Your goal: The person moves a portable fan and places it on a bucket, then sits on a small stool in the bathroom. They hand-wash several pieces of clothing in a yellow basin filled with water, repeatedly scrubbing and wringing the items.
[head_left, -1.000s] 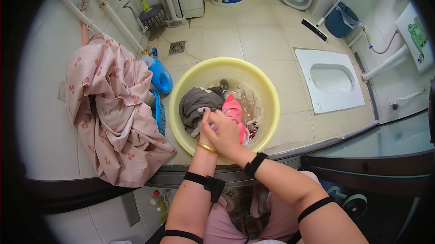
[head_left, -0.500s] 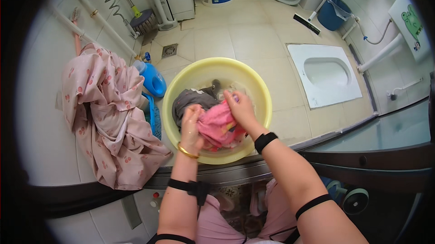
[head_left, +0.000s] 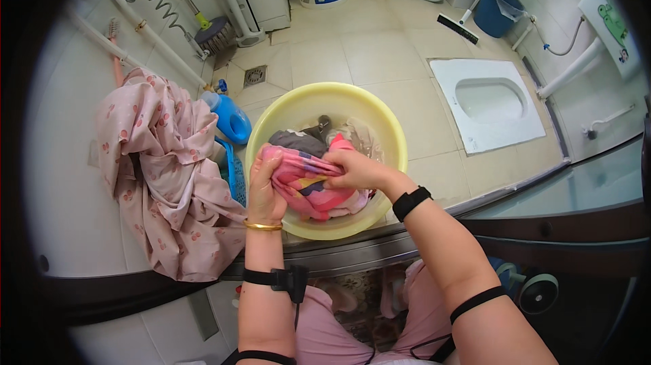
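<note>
Head view: both hands are working over the round yellow basin [head_left: 401, 155], with the pink printed garment [head_left: 302, 176] hanging bunched above its near-left part. Left hand [head_left: 267, 190] is gripping the garment's left edge, its fingers being partly hidden; right hand [head_left: 356, 169] is pinching a fold at the right side. Inside the basin, a dark grey garment [head_left: 297, 141] is lying on the far side of the pink one, and water [head_left: 367, 145] is showing at far right. Outside, to the left, a blue handled bottle [head_left: 230, 119] is sitting near the rim. Step in hand, as judged: spreading the garment between both hands. Next move is apparently calling for a firm two-sided hold, with the cloth staying within the rim.
</note>
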The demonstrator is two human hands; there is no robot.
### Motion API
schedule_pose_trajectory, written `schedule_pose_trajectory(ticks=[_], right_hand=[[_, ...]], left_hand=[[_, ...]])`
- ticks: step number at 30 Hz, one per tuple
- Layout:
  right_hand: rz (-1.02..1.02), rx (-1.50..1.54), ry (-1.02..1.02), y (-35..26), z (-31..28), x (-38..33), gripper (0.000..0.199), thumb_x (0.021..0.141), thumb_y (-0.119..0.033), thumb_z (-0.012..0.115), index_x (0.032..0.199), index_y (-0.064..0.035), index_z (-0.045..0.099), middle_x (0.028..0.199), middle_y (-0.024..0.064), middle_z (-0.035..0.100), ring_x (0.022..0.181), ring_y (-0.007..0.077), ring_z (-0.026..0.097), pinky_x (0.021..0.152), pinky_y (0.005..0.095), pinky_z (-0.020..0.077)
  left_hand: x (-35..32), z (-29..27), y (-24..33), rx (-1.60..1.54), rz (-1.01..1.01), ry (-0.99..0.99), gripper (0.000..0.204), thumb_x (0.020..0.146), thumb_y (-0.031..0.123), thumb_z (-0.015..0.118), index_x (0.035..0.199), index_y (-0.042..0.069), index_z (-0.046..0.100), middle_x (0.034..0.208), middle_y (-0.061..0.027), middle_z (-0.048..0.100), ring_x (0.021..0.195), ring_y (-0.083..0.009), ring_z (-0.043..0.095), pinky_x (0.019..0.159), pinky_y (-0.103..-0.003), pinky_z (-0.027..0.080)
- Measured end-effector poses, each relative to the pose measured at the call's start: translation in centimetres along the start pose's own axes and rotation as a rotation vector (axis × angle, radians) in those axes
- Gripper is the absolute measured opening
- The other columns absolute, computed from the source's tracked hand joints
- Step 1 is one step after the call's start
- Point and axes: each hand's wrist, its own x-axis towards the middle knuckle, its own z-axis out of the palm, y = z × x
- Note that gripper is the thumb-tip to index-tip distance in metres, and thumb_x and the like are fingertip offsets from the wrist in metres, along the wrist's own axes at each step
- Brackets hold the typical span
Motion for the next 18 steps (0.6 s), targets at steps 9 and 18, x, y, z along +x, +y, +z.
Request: schedule_pose_trajectory(ticks=[9,18], right_hand=[[0.196,0.267,0.336,2.1,-0.3,1.2,0.028,0.077,-0.008,0.055,0.105,-0.0042,0.058,0.096,0.0048,0.056,0.084,0.0119,0.054,0.071,0.0239,0.0443],[-0.302,-0.291,0.573,-8.3,8.3,1.4,0.024,0.076,-0.019,0.062,0.094,-0.0045,0.056,0.087,0.0168,0.053,0.077,0.0351,0.051,0.069,0.0403,0.0421]], left_hand=[[1.3,-2.8,-2.9,-0.104,0.040,0.232,0.018,0.091,0.014,0.052,0.104,0.003,0.057,0.109,-0.0109,0.061,0.100,-0.0217,0.060,0.093,-0.037,0.046],[2.3,-5.9,-9.0,-0.425,-0.103,-0.260,0.031,0.095,0.041,0.043,0.091,0.012,0.055,0.088,-0.0029,0.057,0.081,-0.0161,0.056,0.078,-0.032,0.046]])
